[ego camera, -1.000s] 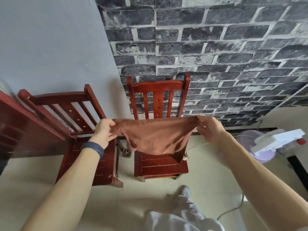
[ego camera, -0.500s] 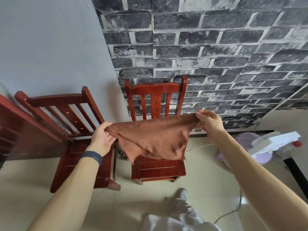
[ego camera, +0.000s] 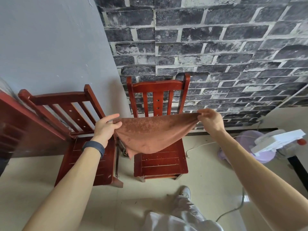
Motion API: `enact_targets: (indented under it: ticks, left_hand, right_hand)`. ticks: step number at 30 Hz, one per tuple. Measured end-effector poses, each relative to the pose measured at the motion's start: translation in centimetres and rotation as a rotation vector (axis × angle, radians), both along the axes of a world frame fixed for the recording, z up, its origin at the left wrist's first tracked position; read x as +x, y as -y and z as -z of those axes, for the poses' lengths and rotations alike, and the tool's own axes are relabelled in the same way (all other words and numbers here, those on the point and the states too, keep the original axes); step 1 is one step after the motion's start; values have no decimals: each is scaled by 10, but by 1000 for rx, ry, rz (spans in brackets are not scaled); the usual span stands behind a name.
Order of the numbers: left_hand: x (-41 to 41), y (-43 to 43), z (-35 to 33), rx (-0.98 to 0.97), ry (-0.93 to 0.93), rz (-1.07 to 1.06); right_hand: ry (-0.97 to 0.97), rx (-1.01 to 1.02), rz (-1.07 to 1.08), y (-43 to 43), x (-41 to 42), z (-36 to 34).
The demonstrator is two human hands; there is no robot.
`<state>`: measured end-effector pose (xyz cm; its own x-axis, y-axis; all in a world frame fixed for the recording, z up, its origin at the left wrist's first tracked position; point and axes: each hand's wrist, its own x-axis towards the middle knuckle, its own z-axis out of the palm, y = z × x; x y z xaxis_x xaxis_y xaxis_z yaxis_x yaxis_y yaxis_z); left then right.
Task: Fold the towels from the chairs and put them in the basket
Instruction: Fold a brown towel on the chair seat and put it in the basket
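Observation:
A brown towel (ego camera: 150,134) hangs stretched in the air between my two hands, above the seat of the middle red wooden chair (ego camera: 160,161). My left hand (ego camera: 106,126) pinches its left corner between thumb and fingers. My right hand (ego camera: 210,120) pinches the right corner. The towel sags into a point toward the lower left. A second red wooden chair (ego camera: 90,157) stands to the left, with a bare seat. No basket is in view.
A grey wall and a dark brick-pattern wall stand behind the chairs. A dark red wooden furniture piece (ego camera: 20,127) is at the far left. A purple and white floor fan (ego camera: 266,144) with a cable lies on the tiled floor at right. My foot (ego camera: 185,192) is below.
Both hands have spread the towel tighter and lifted it slightly, and my left hand's fingers have straightened out more over the corner. The view has tilted a little.

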<state>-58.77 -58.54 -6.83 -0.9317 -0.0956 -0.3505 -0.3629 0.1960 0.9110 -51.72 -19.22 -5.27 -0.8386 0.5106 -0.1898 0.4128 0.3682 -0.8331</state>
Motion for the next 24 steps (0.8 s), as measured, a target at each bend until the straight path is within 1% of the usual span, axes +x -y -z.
enact_targets:
  ticks: [2,3,5,7,9,12,14,17,20,22,24]
  left_hand:
    - [6,-1,4,9,-9,-10]
    - [11,-2,7,11,-12,-29]
    - [20,-3,16,28,5,-54]
    - [28,-3,26,76,74,-50]
    - [34,-1,36,179,173,-69]
    - [44,2,46,264,265,-108]
    - [52,5,50,238,292,-127]
    - [69,8,54,165,295,-82]
    - [91,11,63,-42,242,64]
    - [104,11,71,-253,192,183]
    - [114,11,79,-457,146,286]
  right_hand:
    - [-26,-16,15,2,5,5]
    - [-44,-64,45,3,8,8]
    - [-56,-266,138,6,13,18]
    - [38,-494,209,10,21,29]
    - [166,-648,223,12,28,43]
    - [234,-765,231,14,41,61]
    - [228,-802,250,16,51,67]
    - [208,-754,238,18,72,78]
    - [200,-629,229,26,98,87]
    - [197,-447,187,28,117,95]
    - [218,-232,91,29,136,106]
